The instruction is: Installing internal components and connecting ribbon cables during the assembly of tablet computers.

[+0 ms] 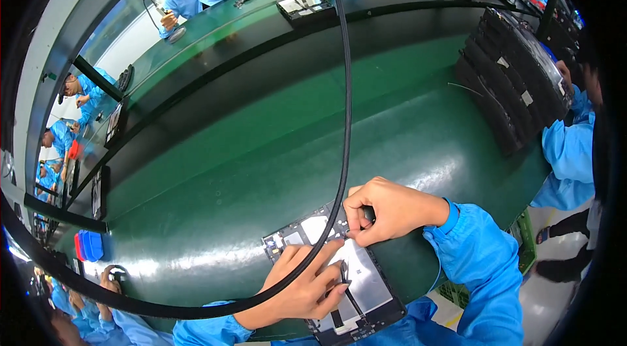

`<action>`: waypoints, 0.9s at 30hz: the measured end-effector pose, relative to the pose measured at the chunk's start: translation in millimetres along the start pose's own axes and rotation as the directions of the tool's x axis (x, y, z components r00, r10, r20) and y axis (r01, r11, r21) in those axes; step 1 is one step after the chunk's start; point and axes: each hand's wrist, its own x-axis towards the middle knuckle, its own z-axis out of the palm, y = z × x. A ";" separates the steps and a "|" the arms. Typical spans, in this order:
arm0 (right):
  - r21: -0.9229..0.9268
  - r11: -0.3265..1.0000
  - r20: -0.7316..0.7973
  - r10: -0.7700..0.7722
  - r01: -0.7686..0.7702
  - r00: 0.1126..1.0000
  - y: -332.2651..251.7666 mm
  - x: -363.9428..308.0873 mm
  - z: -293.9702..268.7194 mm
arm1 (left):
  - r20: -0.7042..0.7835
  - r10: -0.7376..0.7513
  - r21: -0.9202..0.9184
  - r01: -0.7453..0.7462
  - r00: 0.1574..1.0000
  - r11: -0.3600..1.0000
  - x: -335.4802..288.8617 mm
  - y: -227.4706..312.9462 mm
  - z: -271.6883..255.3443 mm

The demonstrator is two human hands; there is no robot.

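An opened tablet lies at the near edge of the green bench, tilted, its circuit board and silver battery exposed. My left hand rests over its left side, the index finger reaching to the board. Slim dark tweezers lie across the battery, caught between that hand's thumb and a finger. At the tablet's upper right edge, my right hand is closed in a pinch, its fingertips close to the left index finger. Whatever those fingertips hold is too small to make out.
A black cable hangs in front of the view and loops left. Stacked black trays stand at the right, beside a co-worker's blue sleeve. Blue and red bins sit at the left. Another opened device lies across the bench.
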 end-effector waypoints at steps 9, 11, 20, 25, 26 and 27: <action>0.057 0.997 0.024 0.052 -0.054 0.998 0.7 -1.7 -0.2 | 0.029 0.043 -0.035 -0.042 0.999 0.999 4.4 -0.8 1.7; 0.056 0.996 0.018 0.072 -0.073 0.997 -0.6 1.6 -1.0 | 0.001 0.075 0.048 -0.075 0.997 0.996 6.9 1.7 1.2; 0.106 0.993 -0.058 -0.052 0.058 0.997 15.8 1.7 6.5 | -0.009 0.156 0.215 -0.151 0.988 0.965 11.8 4.8 5.7; 0.208 0.978 -0.066 -0.014 0.028 0.998 12.7 0.9 5.6 | -0.044 0.101 0.184 -0.091 0.994 0.979 7.0 3.4 9.1; 0.166 0.985 -0.066 -0.031 0.042 0.997 12.9 0.9 4.4 | -0.045 0.097 0.184 -0.087 0.994 0.979 5.8 3.3 9.2; 0.164 0.986 -0.063 -0.032 0.042 0.997 14.6 0.9 3.8 | -0.056 0.092 0.182 -0.081 0.994 0.980 5.8 2.8 9.6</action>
